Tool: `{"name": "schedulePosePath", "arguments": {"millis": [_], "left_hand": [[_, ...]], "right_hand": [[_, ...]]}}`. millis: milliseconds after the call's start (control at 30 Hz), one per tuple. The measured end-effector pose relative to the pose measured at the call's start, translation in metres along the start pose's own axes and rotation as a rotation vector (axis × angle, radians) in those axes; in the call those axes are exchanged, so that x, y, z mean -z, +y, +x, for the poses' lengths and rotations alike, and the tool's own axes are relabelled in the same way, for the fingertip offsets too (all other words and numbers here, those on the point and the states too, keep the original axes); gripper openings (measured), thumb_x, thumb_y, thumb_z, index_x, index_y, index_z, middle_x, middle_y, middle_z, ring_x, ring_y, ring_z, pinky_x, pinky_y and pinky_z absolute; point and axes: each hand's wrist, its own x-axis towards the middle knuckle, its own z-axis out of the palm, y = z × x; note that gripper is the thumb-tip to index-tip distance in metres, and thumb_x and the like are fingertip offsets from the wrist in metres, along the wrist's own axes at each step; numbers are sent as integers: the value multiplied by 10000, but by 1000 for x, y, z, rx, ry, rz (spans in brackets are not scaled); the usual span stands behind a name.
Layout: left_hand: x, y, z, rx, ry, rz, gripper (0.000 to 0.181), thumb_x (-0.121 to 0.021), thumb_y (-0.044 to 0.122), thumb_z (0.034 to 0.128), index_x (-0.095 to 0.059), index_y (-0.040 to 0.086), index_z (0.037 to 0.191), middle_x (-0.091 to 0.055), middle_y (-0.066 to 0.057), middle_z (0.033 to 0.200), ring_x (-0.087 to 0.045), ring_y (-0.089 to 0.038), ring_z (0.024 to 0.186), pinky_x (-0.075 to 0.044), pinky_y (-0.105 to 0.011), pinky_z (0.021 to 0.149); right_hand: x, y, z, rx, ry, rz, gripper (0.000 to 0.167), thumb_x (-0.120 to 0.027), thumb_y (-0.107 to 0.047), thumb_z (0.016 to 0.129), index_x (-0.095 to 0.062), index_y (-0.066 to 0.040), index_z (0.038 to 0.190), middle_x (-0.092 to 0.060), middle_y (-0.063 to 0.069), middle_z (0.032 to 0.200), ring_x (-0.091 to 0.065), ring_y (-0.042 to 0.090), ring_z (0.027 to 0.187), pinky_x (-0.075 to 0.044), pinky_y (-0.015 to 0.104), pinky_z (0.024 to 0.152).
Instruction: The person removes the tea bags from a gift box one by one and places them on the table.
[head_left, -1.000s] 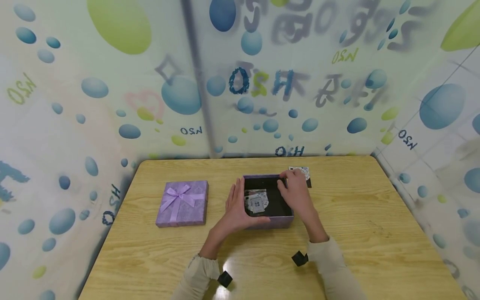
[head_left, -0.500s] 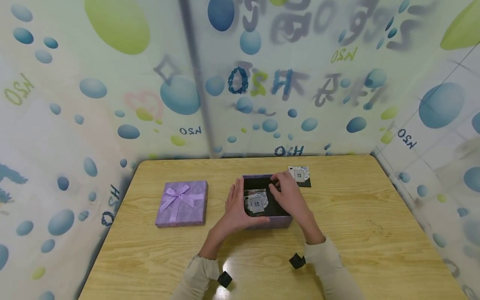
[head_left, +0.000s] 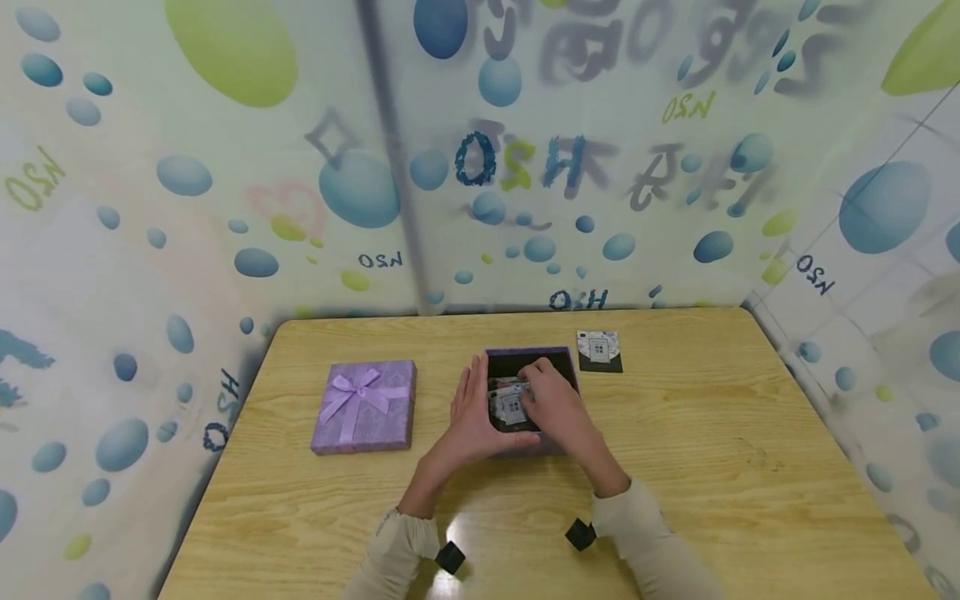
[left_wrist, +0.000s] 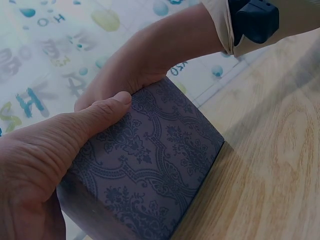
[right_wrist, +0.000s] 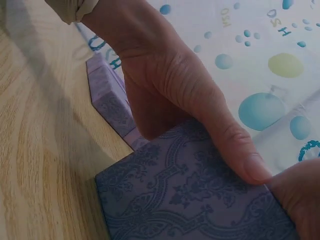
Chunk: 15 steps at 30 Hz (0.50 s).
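A purple patterned box point(head_left: 517, 446) stands lidless on the table, its dark inside facing up. My left hand point(head_left: 472, 421) grips its near left corner, thumb along the front wall and fingers along the left side. Inside, several flat square black-and-white packets point(head_left: 510, 407) lie at the left. My right hand point(head_left: 558, 408) reaches into the box, fingers bent over the packets' right edge; its fingertips are partly hidden. In the left wrist view my left thumb point(left_wrist: 107, 112) lies on the box's patterned front wall point(left_wrist: 150, 155).
Left of the box lies its purple lid point(head_left: 367, 408) with a ribbon bow. One more flat packet point(head_left: 599, 351) lies on the wooden table point(head_left: 712, 467) at the back right. A patterned wall point(head_left: 487, 250) rises behind the table.
My right hand has moved left and nearer, from the box's back right corner to the packets inside, uncovering the packet on the table. My left hand stays on the box.
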Motion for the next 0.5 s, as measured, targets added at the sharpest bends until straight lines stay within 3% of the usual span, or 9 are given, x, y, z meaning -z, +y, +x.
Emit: {"name": "schedulePosePath", "arguments": {"millis": [200, 400, 500], "left_hand": [[2, 2, -1, 3, 12, 23, 1454, -895, 634, 726, 124, 233, 1682, 138, -3, 1750, 104, -362, 1607, -30, -691, 1224], [1, 2, -1, 2, 18, 31, 1434, -912, 577, 739, 105, 223, 1686, 119, -24, 1753, 89, -379, 1605, -34, -696, 1222], [-1, 2, -1, 0, 20, 27, 1432, -916, 568, 738, 96, 216, 1688, 108, -36, 1755, 84, -387, 1604, -34, -698, 1221]], "right_hand": [[-2, -4, 1, -58, -31, -79, 337, -784, -215, 964, -709, 61, 1142, -624, 229, 1234, -611, 368, 1130, -553, 500, 930], [-6, -3, 3, -121, -128, -187, 437, -742, -363, 989, -667, -31, 715, -644, 268, 1228, -571, 428, 1144, -516, 540, 980], [-6, -3, 4, -132, -164, -196, 481, -749, -371, 982, -635, -54, 639, -664, 268, 1185, -578, 432, 1133, -495, 545, 1007]]}}
